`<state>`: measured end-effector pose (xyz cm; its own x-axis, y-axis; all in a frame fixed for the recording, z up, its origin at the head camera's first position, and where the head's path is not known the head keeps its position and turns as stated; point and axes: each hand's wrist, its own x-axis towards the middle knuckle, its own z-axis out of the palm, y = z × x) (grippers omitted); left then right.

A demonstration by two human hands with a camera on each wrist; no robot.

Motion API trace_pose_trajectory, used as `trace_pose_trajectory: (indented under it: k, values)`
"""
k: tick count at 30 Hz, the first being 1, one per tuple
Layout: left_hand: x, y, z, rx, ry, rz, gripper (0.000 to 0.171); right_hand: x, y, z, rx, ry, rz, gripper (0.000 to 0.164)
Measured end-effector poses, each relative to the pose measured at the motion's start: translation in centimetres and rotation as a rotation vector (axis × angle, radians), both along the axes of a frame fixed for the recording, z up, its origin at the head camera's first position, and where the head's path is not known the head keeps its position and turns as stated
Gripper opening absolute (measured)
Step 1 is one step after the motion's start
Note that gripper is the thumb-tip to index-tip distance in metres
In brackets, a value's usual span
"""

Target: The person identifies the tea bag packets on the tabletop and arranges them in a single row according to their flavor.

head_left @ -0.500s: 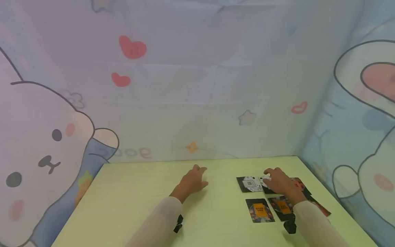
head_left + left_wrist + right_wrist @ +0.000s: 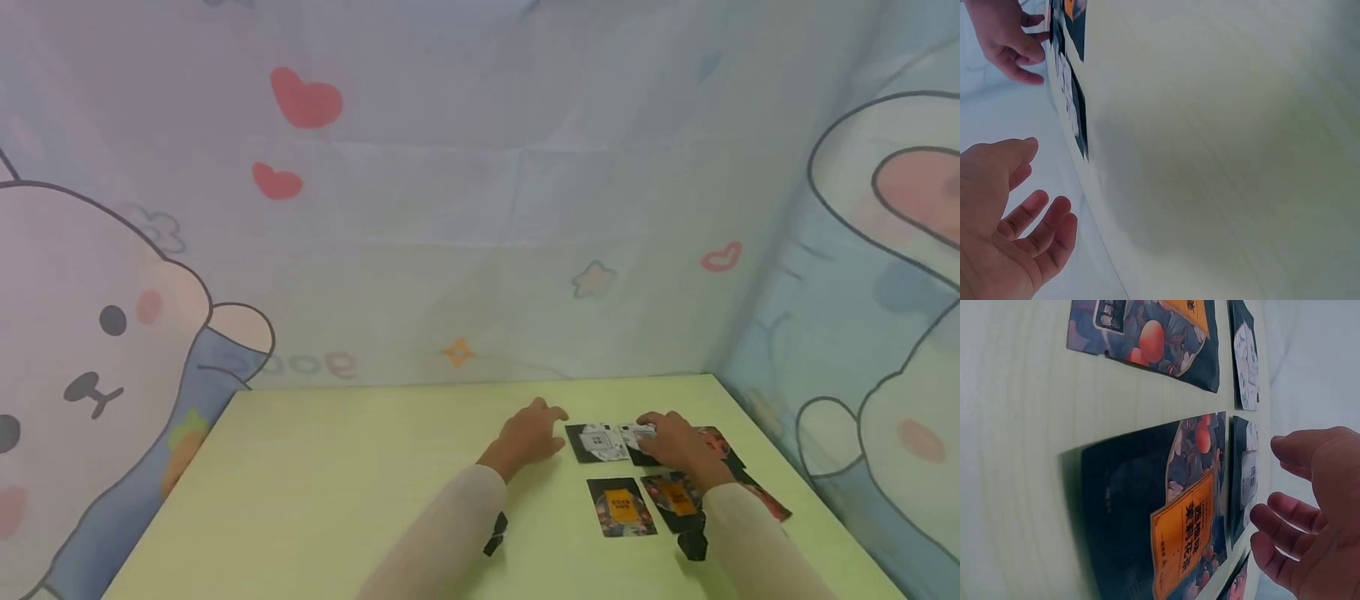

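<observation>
Several flat tea sachets lie on the table. My left hand (image 2: 528, 435) hovers with loosely bent, spread fingers just left of a black-and-white sachet (image 2: 597, 442); the left wrist view shows nothing between those fingers (image 2: 1054, 240). Over a second black-and-white sachet (image 2: 1247, 478) is my right hand (image 2: 678, 448), thumb and fingers apart and holding nothing. Nearer me lie two dark sachets with orange labels, one on the left (image 2: 621, 507) and one beside my right wrist (image 2: 675, 498). The right forearm partly covers the red-patterned sachets (image 2: 716, 446) at the right.
The pale yellow table (image 2: 300, 483) extends to the left. Behind it hangs a cartoon-printed cloth (image 2: 450, 208), with another printed cloth side (image 2: 885, 333) close by the right edge. Black wrist straps (image 2: 693, 537) sit at the sleeves.
My left hand has moved right, up to the left black-and-white sachet. The right hand stays over the second one, its fingers hardly changed. The head view has shifted slightly.
</observation>
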<state>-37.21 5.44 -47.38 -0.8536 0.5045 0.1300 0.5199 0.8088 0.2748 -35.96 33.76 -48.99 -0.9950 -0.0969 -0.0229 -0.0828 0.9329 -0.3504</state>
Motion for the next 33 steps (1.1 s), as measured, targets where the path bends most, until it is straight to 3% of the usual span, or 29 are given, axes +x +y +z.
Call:
trace_pose_trajectory:
  k: [5,10,19,26,33]
  values:
    - [0.3,3.4,-0.3,-0.025,-0.019,0.023,0.04,-0.6,0.3,-0.5,-0.007,0.002,0.036,0.045]
    - [0.8,5.3,-1.0,-0.018,-0.056,0.043,0.04,-0.9,-0.4,-0.9,0.083,-0.036,0.025,0.045]
    - [0.5,6.9,-1.5,-0.021,-0.037,0.082,0.038,-0.5,-0.8,-0.7,0.127,-0.072,-0.044,0.047]
    - [0.0,8.2,-2.1,-0.018,-0.068,0.085,0.038,-0.5,-0.7,-0.8,0.097,-0.09,-0.096,0.046]
    - [0.0,8.8,-2.1,-0.076,-0.031,0.122,0.028,-0.5,-0.9,-1.4,0.074,-0.079,-0.103,0.046]
